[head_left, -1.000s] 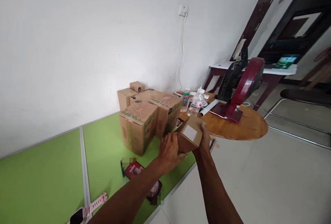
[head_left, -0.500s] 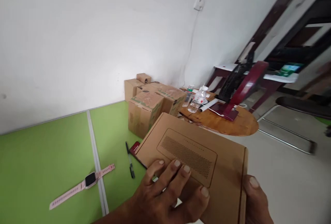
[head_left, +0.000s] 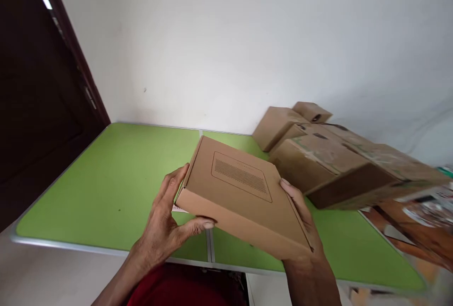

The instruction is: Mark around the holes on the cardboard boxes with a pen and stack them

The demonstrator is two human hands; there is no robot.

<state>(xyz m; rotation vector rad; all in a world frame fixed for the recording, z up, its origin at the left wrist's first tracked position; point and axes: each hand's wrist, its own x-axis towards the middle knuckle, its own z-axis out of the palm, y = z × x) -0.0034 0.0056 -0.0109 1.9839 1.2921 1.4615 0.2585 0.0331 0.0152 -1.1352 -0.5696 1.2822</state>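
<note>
A flat brown cardboard box point(head_left: 240, 197) with a printed, dotted panel on its top is held above the green table, slightly tilted. My left hand point(head_left: 164, 221) grips its left end, thumb along the near side and fingers at the left edge. On the right edge my right hand point(head_left: 306, 230) is closed round the box, its thumb near the top face and its other fingers hidden beneath. Just a bit of a pink strap point(head_left: 179, 209) shows below the box's left corner.
Several cardboard boxes point(head_left: 318, 155) stand at the back right of the green table point(head_left: 88, 188), against the white wall. A wooden table point(head_left: 399, 226) with blurred items lies beyond the right edge. A dark door point(head_left: 38, 75) is at far left.
The view has swung left, bringing in the door and more of the green table. My left hand has moved from the box's top to its left end. The box now hangs over the table.
</note>
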